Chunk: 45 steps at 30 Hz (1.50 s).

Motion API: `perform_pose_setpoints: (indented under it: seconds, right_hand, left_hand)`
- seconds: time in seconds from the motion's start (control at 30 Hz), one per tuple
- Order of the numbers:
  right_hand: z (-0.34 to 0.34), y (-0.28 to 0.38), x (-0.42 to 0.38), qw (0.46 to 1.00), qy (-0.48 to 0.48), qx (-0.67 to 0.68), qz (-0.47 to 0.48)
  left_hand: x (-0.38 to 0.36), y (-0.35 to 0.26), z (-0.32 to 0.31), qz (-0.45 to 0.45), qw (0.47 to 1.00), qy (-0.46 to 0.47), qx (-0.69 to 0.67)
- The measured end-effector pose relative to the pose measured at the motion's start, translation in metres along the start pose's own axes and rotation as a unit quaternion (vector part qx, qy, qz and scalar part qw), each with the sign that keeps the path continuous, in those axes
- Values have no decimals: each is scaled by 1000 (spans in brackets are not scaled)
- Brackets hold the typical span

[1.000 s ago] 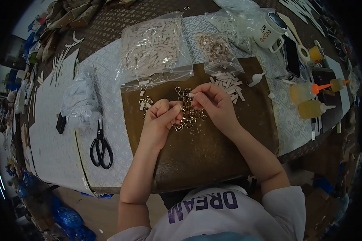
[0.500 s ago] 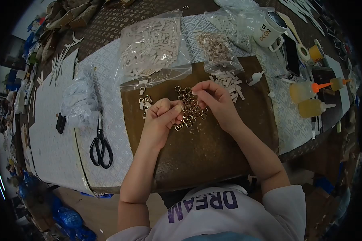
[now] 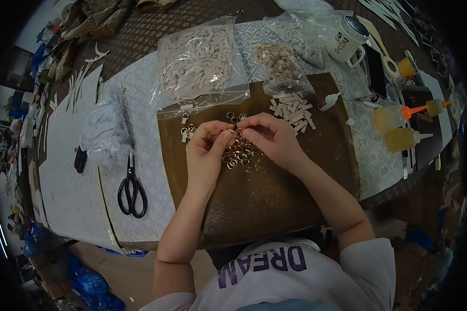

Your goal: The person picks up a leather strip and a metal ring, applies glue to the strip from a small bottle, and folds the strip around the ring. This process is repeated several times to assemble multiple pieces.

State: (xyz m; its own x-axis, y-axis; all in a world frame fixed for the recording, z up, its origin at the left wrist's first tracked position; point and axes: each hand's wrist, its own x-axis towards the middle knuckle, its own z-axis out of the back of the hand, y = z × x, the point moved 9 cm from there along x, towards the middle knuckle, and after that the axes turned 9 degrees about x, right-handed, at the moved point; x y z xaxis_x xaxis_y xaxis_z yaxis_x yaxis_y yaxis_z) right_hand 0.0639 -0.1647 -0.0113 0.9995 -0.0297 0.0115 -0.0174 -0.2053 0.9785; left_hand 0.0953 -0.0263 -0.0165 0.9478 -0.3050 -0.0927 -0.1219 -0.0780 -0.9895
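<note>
Standing in this workroom, I am watching a person working with both bare hands over a brown mat [image 3: 264, 207] at the centre of the frame. The left hand [image 3: 204, 150] and the right hand [image 3: 276, 139] are meeting fingertip to fingertip just above the upper part of a pile of gold-coloured metal rings [image 3: 238, 153]. Thumb and forefinger are drawing close on each hand; whether the tips are pressing fully together or pinching a small piece between them, I cannot tell.

The ring pile is lying mid-frame on the mat, partly behind the hands. Pale flat strips [image 3: 294, 111] are lying loose on the mat, above and right of the right hand. Left of the pile, near the left hand, a few rings with pale tabs [image 3: 188, 133] are sitting in a small group.

At upper centre, a clear zip bag [image 3: 197, 62] is holding many pale pieces, its lower edge overlapping the mat. Black-handled scissors [image 3: 131, 194] are lying left of the mat. At upper right, a white mug [image 3: 341, 45] is standing near a black phone [image 3: 375, 72], and bottles of yellow liquid [image 3: 402, 140] are lying below these.
</note>
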Motion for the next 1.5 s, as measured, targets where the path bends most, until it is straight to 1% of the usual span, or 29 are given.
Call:
perform_pose_setpoints:
  seconds: [0.03, 0.13, 0.23, 0.37, 0.43, 0.47, 0.53, 0.57, 0.67, 0.73, 0.77, 0.8, 0.83, 0.9, 0.93, 0.97, 1.0, 1.03, 1.1, 1.13, 1.2, 1.23, 1.27, 1.3, 1.33, 1.4, 1.43, 1.5]
  right_hand:
    - [-1, 3, -1, 999, 7, -42, 13]
    - [-3, 9, -1, 998, 1, -40, 43]
    - [-2, 3, -1, 997, 18, -77, 17]
    - [0, 4, 0, 994, 13, -112, 17]
    - [2, 3, 0, 996, -15, -80, 22]
    - [2, 1, 0, 998, -10, -64, 24]
    - [2, -10, 0, 999, 2, -16, -44]
    - [2, -15, -2, 997, 4, 4, -80]
    - [-2, -16, -3, 995, 18, 45, -83]
    - [-6, -16, -5, 991, 12, 83, -100]
    - [-6, -16, -4, 992, 10, 79, -101]
    - [-5, -17, -3, 992, 7, 75, -102]
    - [-3, -17, -4, 992, 1, 72, -102]
    - [-1, -15, -6, 998, -1, 11, -69]
    - [0, -13, -6, 998, -4, -21, -51]
    - [-4, -10, -5, 999, 5, -17, -35]
    - [-6, -9, -5, 999, 8, -24, -39]
    - [-7, -10, -5, 998, 9, -31, -46]
    - [-5, -13, -2, 999, 6, -25, -43]
    - [1, 0, 0, 996, -15, -88, 11]
    - [7, 33, 0, 968, -51, -216, 119]
    - [14, 44, 0, 959, -88, -235, 131]
    - [22, 46, 0, 955, -105, -242, 138]
    - [29, 46, 2, 951, -119, -246, 145]
    - [34, 46, 2, 947, -132, -249, 153]
    - [43, 35, 4, 956, -112, -259, 75]
    - [45, 28, 5, 959, -102, -263, 35]
    - [39, 27, 5, 958, -92, -262, 74]
  left_hand:
    - [0, 0, -1, -5, 1000, 10, 10]
    - [-3, -4, -4, -18, 999, 6, 40]
    - [-4, -6, -3, -30, 997, -4, 73]
    - [-5, -5, -4, -30, 996, 9, 85]
    - [-6, -5, -5, -36, 997, 12, 73]
    - [-7, -10, -8, -46, 996, 27, 73]
    - [-8, -12, -10, -60, 993, 39, 89]
    - [-7, -7, -12, -12, 998, 52, 36]
    - [-8, 3, -14, 68, 993, 75, -60]
    - [-8, -1, -13, 32, 997, 70, -25]
    - [-10, -2, -13, 15, 998, 68, -5]
    - [-11, -4, -11, -5, 998, 42, 51]
    - [-14, -15, -9, -48, 992, 28, 112]
    - [-19, -41, -12, -133, 964, 6, 231]
    - [-19, -45, -13, -145, 962, 2, 233]
    - [-20, -48, -12, -157, 960, -1, 234]
    - [-20, -50, -12, -167, 958, -3, 233]
    - [-19, -49, -9, -165, 950, -2, 264]
    - [-12, -36, 6, -164, 947, -64, 269]
    - [-11, -42, 12, -155, 934, -94, 309]
    - [-10, -62, 24, -202, 872, -173, 411]
    - [-5, -60, 29, -182, 863, -165, 442]
    - [-1, -57, 35, -160, 851, -158, 474]
    - [3, -51, 38, -154, 823, -143, 528]
    - [4, -50, 39, -165, 811, -150, 541]
    - [3, -50, 41, -185, 784, -163, 569]
    - [0, -55, 37, -216, 766, -176, 579]
    - [-8, -65, 26, -278, 725, -201, 597]
